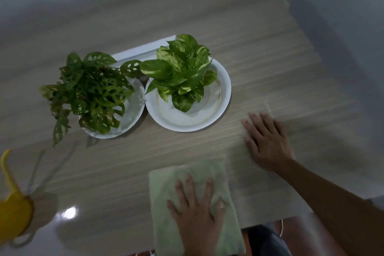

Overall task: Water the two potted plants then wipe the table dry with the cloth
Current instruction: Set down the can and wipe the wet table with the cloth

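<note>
Head view: the left hand lies flat, fingers spread, on the pale green cloth, which sits at the near edge of the wooden table. The right hand rests open, palm down, on bare wood to the cloth's right, holding nothing. Mid-table, a holey-leaved potted plant and a variegated pothos stand on white plates set side by side. A yellow watering can sits at the left edge.

- The head camera looks steeply down and forward onto the table, from above its near edge.
- It sits close: the left hand and right hand fill the lower frame.
- The plants lie beyond the fingertips, in the middle of the wide-angle view.
</note>
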Demonstrator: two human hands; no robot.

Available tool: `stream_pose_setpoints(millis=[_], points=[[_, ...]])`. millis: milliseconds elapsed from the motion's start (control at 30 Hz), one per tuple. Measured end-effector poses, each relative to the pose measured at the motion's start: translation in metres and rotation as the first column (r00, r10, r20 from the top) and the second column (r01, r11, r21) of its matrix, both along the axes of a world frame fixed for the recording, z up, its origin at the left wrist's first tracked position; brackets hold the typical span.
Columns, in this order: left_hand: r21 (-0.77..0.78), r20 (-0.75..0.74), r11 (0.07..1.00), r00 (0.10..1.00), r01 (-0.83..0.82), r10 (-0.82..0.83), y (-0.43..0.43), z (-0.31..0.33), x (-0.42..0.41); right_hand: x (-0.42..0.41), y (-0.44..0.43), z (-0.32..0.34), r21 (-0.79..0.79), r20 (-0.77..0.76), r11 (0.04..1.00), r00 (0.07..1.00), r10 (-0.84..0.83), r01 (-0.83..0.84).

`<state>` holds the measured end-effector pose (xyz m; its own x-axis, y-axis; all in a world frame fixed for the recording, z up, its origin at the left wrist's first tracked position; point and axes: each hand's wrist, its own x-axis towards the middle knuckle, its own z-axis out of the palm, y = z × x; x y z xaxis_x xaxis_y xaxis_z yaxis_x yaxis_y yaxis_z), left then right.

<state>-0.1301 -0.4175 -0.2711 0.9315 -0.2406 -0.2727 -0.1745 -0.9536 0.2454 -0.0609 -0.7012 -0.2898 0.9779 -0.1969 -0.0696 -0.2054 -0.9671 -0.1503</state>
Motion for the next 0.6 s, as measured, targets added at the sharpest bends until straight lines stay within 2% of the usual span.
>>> stream_pose_setpoints(millis=[67, 100, 133, 200, 267, 300, 333, 400, 467, 500, 533, 600], points=[[-0.017, 0.092, 0.982, 0.978, 0.19, -0.187, -0.047, -0.003, 0.017, 0.0, -0.002, -0.001, 0.004, 0.004, 1.0, 1.0, 0.003, -0.003], [0.008, 0.096, 0.983, 0.979, 0.181, -0.181, -0.053, -0.005, 0.038, -0.001, -0.003, -0.001, 0.003, 0.006, 1.0, 1.0, 0.0, 0.0], [0.06, 0.076, 0.99, 0.989, 0.126, -0.13, -0.047, -0.005, 0.061, -0.001, -0.003, -0.002, 0.003, 0.006, 1.0, 1.0, -0.001, 0.001], [0.133, 0.048, 0.983, 0.992, -0.123, 0.117, 0.0, -0.012, 0.088, -0.001, -0.003, -0.002, 0.01, 0.018, 1.0, 1.0, 0.012, -0.012], [0.077, 0.13, 0.927, 0.925, -0.367, 0.356, 0.042, -0.009, 0.074, -0.001, -0.005, -0.003, 0.019, 0.028, 1.0, 0.999, 0.019, -0.019], [0.049, 0.152, 0.906, 0.9, -0.42, 0.409, 0.045, -0.003, 0.055, -0.002, -0.005, -0.004, 0.029, 0.03, 0.999, 0.999, 0.018, -0.019], [0.021, 0.105, 0.911, 0.907, -0.411, 0.407, 0.032, -0.001, 0.033, -0.002, -0.006, -0.004, 0.038, 0.03, 0.999, 0.999, 0.015, -0.016], [0.007, 0.015, 0.976, 0.976, -0.219, 0.219, -0.02, -0.009, -0.004, -0.001, -0.007, -0.004, 0.047, 0.013, 0.999, 1.0, 0.012, -0.012], [-0.005, 0.091, 0.999, 0.995, 0.048, -0.047, -0.075, -0.015, 0.002, -0.002, -0.006, -0.005, 0.039, 0.004, 0.999, 1.0, 0.026, -0.026], [0.031, 0.105, 0.995, 0.99, 0.093, -0.095, -0.086, -0.017, 0.02, -0.003, -0.006, -0.004, 0.032, 0.005, 0.999, 1.0, 0.029, -0.029], [0.066, 0.089, 0.996, 0.994, 0.062, -0.068, -0.085, -0.016, 0.043, -0.002, -0.007, -0.003, 0.028, 0.01, 0.999, 0.999, 0.03, -0.03], [0.104, 0.063, 0.982, 0.987, -0.155, 0.149, -0.046, -0.014, 0.069, -0.001, -0.008, -0.001, 0.041, 0.022, 0.998, 0.999, 0.042, -0.043]])
